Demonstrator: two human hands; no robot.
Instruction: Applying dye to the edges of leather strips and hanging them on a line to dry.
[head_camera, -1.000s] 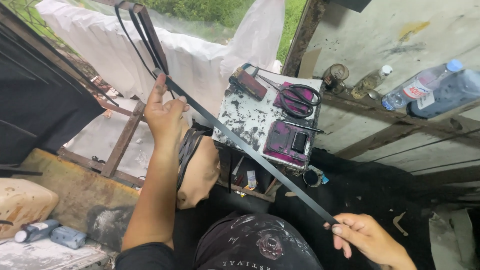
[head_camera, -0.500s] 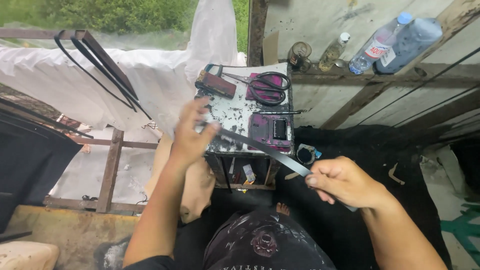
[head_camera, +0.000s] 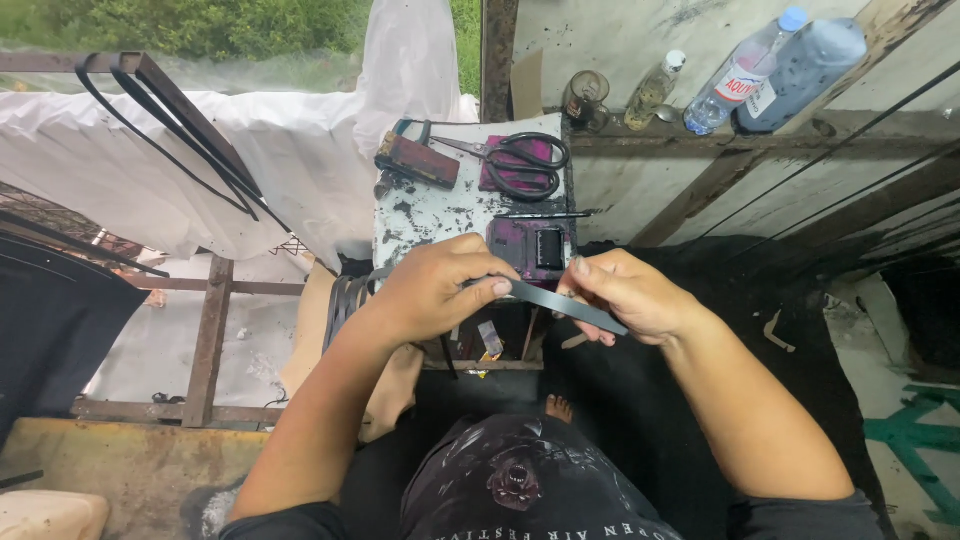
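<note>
Black rubber strip (head_camera: 570, 303) spans both hands above the desk (head_camera: 440, 215). Left hand (head_camera: 440, 290) and right hand (head_camera: 625, 295) each pinch it. Risk: grip slackens, strip springs free; scissors (head_camera: 520, 165) lie near.

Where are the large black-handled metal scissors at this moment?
In the head view, the black-handled metal scissors lie at the far right of the paint-spattered white board, right of the dark red block and beyond both hands.

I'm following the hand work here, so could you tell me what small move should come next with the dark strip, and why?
Probably draw the dark strip further through the fingers: the left hand and right hand pinch it close together, above the small work table.
</note>
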